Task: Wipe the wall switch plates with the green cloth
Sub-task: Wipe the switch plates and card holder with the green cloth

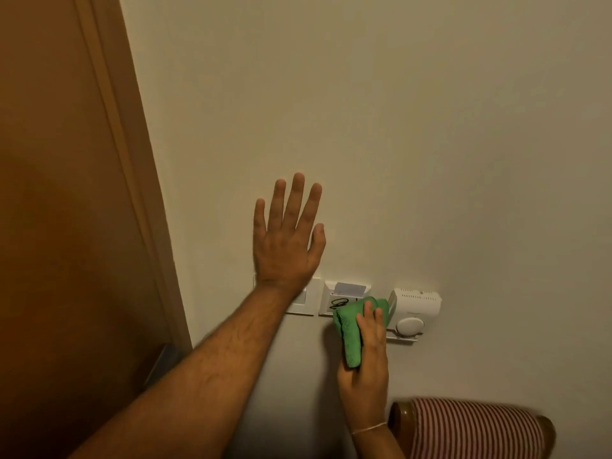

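Observation:
My right hand (367, 356) holds a folded green cloth (351, 329) against the lower right part of the middle plate (337, 294), a white key-card holder with a card in its top slot. A white switch plate (306, 299) sits to its left, partly hidden behind my left wrist. My left hand (286, 240) rests flat on the wall above that plate, fingers spread and holding nothing. A white thermostat box (415, 311) with a round dial is mounted just right of the cloth.
A brown wooden door and its frame (82, 193) fill the left side. At the bottom right stands a chair back (477, 425) with red-and-white striped fabric on a wooden frame. The pale wall (397, 127) above the plates is bare.

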A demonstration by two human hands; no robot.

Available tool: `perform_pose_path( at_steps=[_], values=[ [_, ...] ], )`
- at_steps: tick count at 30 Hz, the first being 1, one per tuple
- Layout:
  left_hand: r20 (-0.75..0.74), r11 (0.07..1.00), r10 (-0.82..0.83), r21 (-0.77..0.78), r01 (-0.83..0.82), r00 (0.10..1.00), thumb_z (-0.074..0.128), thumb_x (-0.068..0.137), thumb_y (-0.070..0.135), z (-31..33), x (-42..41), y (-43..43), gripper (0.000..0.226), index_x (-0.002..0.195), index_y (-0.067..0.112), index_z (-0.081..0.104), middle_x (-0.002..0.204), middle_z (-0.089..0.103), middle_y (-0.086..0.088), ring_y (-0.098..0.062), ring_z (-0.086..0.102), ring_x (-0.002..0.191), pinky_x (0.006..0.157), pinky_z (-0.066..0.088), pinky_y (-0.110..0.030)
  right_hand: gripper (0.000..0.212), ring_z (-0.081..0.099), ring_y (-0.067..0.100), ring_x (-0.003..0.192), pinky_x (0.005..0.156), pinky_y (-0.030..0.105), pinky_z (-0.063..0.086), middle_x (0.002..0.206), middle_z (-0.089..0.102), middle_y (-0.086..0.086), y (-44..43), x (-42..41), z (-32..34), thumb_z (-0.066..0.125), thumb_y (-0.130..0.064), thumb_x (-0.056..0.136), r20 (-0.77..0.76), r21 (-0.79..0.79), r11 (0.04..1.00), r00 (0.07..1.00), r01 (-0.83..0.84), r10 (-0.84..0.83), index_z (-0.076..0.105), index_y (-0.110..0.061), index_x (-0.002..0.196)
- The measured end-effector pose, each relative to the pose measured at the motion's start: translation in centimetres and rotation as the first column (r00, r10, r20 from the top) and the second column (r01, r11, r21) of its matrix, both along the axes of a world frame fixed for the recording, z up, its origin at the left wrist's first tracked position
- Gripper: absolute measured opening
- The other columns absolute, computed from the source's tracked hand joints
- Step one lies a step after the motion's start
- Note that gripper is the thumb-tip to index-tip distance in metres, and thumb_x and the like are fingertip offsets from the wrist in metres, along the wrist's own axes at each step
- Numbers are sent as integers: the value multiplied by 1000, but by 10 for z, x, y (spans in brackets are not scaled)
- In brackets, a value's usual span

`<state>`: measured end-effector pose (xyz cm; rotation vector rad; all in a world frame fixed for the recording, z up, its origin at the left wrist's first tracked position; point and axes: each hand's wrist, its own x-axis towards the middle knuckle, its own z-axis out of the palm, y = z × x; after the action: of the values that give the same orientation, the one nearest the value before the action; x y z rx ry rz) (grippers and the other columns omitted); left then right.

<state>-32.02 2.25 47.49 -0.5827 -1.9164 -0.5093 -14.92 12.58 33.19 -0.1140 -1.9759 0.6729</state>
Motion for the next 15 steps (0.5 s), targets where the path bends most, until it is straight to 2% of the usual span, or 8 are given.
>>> perform_pose_path(
  at_steps=[2, 5, 8, 10, 12, 13, 15],
  values=[
    [-36, 1000, 14, 11, -13, 999, 43, 113, 41, -3, -5, 2, 88, 180, 32, -14, 187, -23, 5, -19, -21, 174, 140, -16, -46, 92, 19, 19, 165, 132, 36, 23, 177, 19, -11, 0, -3, -11, 58, 6, 94, 29, 23, 999, 999, 31, -31, 20, -33, 168],
    [-81, 1000, 1, 17, 0, 997, 38, 115, 41, -7, -11, 3, 83, 180, 33, -13, 187, -23, 6, -19, -20, 174, 141, -15, -47, 71, 12, 16, 166, 134, 38, 18, 178, 12, -5, 3, -12, -24, 46, -4, 99, 58, 63, 997, 997, 54, -57, 22, -15, 165],
    [-92, 1000, 0, 10, 1, 996, 25, 118, 45, -10, -15, 3, 74, 180, 32, -12, 186, -23, 5, -21, -21, 174, 140, -15, -48, 64, 12, 21, 166, 129, 54, 26, 168, 31, 19, 5, -23, -31, 49, -6, 99, 46, 119, 986, 992, 113, -119, 28, -4, 159],
    [-90, 1000, 4, 12, -2, 996, 24, 118, 47, -12, -17, 4, 74, 180, 32, -12, 186, -23, 4, -21, -22, 174, 140, -15, -48, 67, 17, 29, 163, 125, 59, 29, 160, 39, 27, 3, -30, -35, 60, 2, 94, 33, 146, 979, 988, 143, -149, 32, 1, 156],
    [-94, 1000, 6, 19, -4, 996, 25, 118, 47, -12, -17, 4, 74, 180, 32, -13, 186, -25, 5, -21, -22, 174, 140, -14, -48, 77, 22, 32, 159, 131, 52, 21, 158, 39, 29, 0, -36, -38, 67, 15, 82, 23, 121, 984, 990, 132, -136, 36, 8, 152],
    [-96, 1000, 6, 22, -4, 995, 25, 118, 47, -12, -16, 4, 74, 180, 33, -13, 186, -25, 5, -21, -23, 173, 140, -14, -48, 80, 18, 31, 161, 132, 49, 17, 158, 38, 29, -3, -38, -39, 66, 19, 79, 21, 95, 987, 991, 126, -129, 35, 9, 152],
    [-96, 1000, 0, 26, 3, 995, 26, 118, 46, -12, -16, 4, 75, 179, 33, -13, 185, -26, 6, -20, -23, 173, 140, -14, -48, 84, 9, 25, 165, 131, 53, 19, 160, 37, 28, -12, -43, -40, 60, 22, 77, 26, 60, 990, 991, 130, -132, 31, 7, 154]
  ],
)
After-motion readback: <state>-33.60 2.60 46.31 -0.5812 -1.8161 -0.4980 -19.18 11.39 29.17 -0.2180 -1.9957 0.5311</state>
